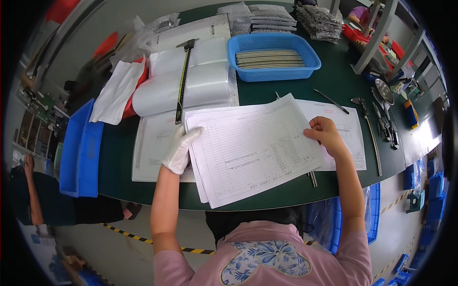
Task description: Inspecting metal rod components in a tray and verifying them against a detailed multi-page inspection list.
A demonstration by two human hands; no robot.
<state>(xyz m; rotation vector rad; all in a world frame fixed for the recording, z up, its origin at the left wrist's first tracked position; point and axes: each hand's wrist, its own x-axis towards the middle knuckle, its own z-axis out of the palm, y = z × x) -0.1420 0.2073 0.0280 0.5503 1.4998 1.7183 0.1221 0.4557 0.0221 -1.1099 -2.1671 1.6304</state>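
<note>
A small stack of printed table sheets [253, 152] is held up over the near edge of the green workbench. My left hand [180, 148], in a white glove, grips the stack's left edge with the thumb on top. My bare right hand [327, 135] pinches the top sheet's right edge between thumb and fingers. Beneath lie drawing sheets [350, 143]. The ends of thin metal rods [312, 179] poke out below the papers, the rest hidden. A pen-like dark tool [331, 101] rests on the right drawing. Beyond my left hand, a long caliper [184, 78] lies across clear plastic bags [207, 83].
A blue basket [281, 74] of metal rods stands at the back, near bagged parts [272, 18]. Another caliper [363, 109] and hand tools [385, 124] lie right. A blue bin [78, 152] sits at the left edge, close to another person [36, 190]. A metal post [377, 35] rises back right.
</note>
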